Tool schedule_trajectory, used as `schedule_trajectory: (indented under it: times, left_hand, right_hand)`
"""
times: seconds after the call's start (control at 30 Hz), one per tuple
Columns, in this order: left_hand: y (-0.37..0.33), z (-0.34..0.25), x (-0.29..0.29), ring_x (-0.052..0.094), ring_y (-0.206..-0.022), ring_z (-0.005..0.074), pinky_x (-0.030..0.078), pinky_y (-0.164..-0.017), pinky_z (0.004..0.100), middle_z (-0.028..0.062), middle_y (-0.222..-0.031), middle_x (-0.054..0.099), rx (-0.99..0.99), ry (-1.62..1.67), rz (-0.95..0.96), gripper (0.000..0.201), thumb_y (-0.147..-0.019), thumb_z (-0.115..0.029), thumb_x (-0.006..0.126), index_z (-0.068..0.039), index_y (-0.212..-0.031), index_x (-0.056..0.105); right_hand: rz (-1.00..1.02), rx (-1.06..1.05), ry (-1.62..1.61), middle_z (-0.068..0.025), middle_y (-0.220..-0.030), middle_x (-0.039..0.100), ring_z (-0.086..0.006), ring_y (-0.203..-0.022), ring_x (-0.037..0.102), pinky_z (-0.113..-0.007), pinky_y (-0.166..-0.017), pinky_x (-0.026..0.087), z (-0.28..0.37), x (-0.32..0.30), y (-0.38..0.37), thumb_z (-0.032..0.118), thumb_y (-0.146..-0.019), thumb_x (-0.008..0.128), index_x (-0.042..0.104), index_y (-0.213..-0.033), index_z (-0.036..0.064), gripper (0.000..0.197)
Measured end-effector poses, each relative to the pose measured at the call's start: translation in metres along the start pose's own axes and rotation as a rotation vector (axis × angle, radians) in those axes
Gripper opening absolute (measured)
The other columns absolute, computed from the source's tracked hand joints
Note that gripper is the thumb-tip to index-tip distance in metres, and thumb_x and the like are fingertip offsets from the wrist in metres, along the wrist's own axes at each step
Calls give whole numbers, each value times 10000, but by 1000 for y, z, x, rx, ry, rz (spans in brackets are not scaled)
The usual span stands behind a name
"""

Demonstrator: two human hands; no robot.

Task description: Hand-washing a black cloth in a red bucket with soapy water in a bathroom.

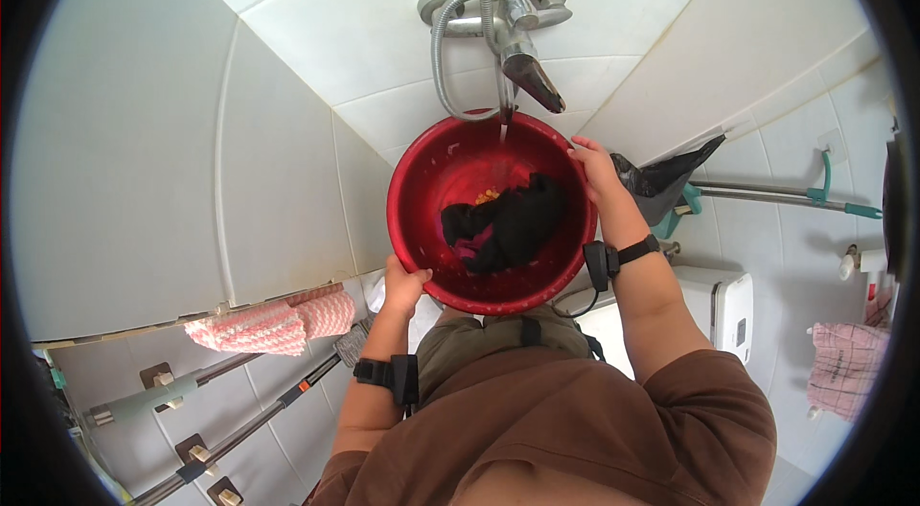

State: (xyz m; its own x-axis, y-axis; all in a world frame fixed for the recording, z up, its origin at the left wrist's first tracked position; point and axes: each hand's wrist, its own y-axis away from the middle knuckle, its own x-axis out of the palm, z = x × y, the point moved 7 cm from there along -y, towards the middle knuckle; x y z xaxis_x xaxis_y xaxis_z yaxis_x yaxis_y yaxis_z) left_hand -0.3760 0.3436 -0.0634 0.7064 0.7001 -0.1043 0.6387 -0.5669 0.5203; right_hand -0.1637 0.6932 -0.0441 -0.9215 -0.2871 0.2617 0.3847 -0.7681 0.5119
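A round red basin is in front of me under the tap, gripped from both sides. My left hand is closed on its near left rim, with the thumb over the edge. My right hand grips the right rim farther back. Inside the basin lies a crumpled dark cloth, black with a magenta patch and a small yellow-orange part at its far edge. From the spout of the chrome tap a thin stream of water seems to fall into the basin.
A metal shower hose loops beside the tap. At right are a black plastic bag, mop poles, a white box-like fixture and a checked pink towel. A pink-and-white towel and more poles are at left.
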Motion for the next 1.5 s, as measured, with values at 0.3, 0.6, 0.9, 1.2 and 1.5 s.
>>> schedule_trajectory:
  times: [0.3, 0.6, 0.9, 1.2, 1.5]
  left_hand:
    - [-2, 6, -1, 602, -836, 267, 543, -658, 348, 151, -1013, 557, 38, -4, -19, 447, -686, 113, 550, 3, -1096, 411]
    - [5, 4, -2, 573, -894, 233, 473, -779, 327, 134, -992, 571, -67, 38, -28, 453, -644, 74, 623, 17, -1057, 447]
    - [5, 2, -4, 572, -896, 244, 469, -787, 332, 137, -999, 570, -66, 17, -48, 449, -638, 72, 623, 14, -1051, 454]
    - [0, 10, -5, 571, -871, 231, 479, -765, 334, 127, -980, 562, -64, 99, -36, 436, -651, 83, 610, 3, -1041, 434]
    - [3, 3, -4, 597, -862, 267, 551, -675, 365, 144, -1040, 534, -49, 94, -8, 470, -689, 123, 539, -25, -1105, 376]
  right_hand:
    - [-19, -19, 67, -138, -990, 576, -234, -913, 567, -343, -835, 465, -3, -4, -3, 5, -760, 508, 480, -1125, -11, 366]
    - [-17, -31, 93, -117, -961, 582, -222, -892, 563, -326, -838, 455, -1, 1, 0, 12, -745, 510, 527, -1034, -14, 291]
    - [-37, -22, 76, -104, -919, 594, -208, -866, 568, -316, -812, 465, -2, 3, 0, 9, -742, 513, 552, -978, -9, 240]
    - [-51, -44, 105, -106, -911, 594, -210, -853, 569, -317, -808, 467, -2, 0, -2, 6, -740, 518, 554, -973, -13, 237]
    - [-32, -54, 63, -51, -851, 604, -150, -804, 549, -260, -742, 431, -1, 5, -2, 23, -734, 559, 607, -916, 21, 188]
